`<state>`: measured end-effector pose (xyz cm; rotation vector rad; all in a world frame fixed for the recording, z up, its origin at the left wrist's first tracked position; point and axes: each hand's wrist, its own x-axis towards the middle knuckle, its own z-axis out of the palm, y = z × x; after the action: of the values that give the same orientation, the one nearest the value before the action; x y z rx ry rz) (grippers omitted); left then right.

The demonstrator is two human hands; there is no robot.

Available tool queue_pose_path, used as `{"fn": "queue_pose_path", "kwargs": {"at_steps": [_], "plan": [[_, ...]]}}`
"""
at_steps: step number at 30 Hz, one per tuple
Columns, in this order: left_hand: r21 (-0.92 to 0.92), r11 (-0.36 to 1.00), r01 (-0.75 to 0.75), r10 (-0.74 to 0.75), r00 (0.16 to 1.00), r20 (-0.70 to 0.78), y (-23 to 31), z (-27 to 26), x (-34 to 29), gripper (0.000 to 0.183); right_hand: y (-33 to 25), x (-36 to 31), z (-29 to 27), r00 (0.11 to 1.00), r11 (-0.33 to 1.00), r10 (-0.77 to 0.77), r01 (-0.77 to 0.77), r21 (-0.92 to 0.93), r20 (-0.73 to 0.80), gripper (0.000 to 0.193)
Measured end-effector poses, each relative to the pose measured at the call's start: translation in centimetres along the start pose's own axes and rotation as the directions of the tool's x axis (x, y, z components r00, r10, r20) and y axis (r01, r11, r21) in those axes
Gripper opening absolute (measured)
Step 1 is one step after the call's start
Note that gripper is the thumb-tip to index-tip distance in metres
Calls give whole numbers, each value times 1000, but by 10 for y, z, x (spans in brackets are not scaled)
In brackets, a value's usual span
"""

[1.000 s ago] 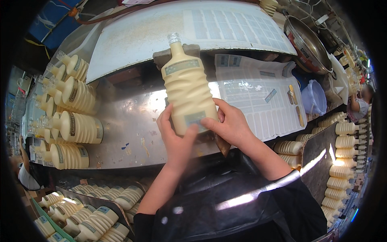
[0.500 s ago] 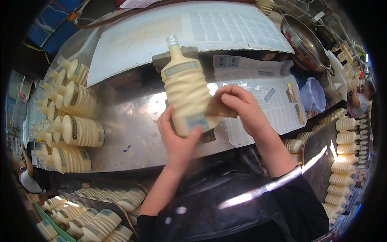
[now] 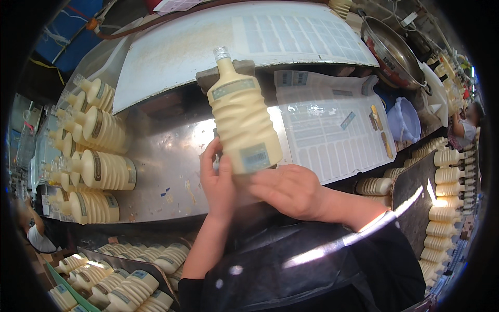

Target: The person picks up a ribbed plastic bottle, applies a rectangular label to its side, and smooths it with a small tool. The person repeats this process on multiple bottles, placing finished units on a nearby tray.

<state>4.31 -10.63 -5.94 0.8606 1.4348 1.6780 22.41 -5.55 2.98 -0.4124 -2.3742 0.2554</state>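
Note:
A cream bottle [image 3: 241, 122] with wavy ridged sides and a clear glass neck lies face up in front of me. Its neck end rests on a grey block [image 3: 208, 79]. One blue-grey label [image 3: 233, 89] is on its shoulder, and a second label [image 3: 254, 157] with a barcode sits near its base. My left hand [image 3: 215, 177] grips the lower left edge, with the thumb at the bottom corner. Motion smears the fingers of my right hand [image 3: 291, 191], which is at the bottle's base; whether it holds anything is hidden.
Several cream bottles [image 3: 106, 169] lie stacked at the left of the metal table [image 3: 174, 156]. A label sheet [image 3: 332, 132] with loose strips lies to the right, beside a lilac bucket [image 3: 404, 120]. Behind stands a white board [image 3: 182, 57]. Crates of bottles [image 3: 125, 286] flank me.
My right hand has moved from the bottle's right side down to its base. The brown flat piece it held there no longer shows. My left thumb has come off the lower label.

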Motion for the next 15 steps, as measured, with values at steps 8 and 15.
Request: {"fn": "queue_pose_path", "kwargs": {"at_steps": [8, 15], "plan": [[556, 789, -260, 299, 954, 21, 13, 23, 6, 62, 1, 17, 15, 762, 704, 643, -630, 327, 83, 37], [498, 824, -271, 309, 951, 7, 5, 25, 9, 59, 25, -5, 17, 667, 651, 740, -677, 342, -88, 38]]}}
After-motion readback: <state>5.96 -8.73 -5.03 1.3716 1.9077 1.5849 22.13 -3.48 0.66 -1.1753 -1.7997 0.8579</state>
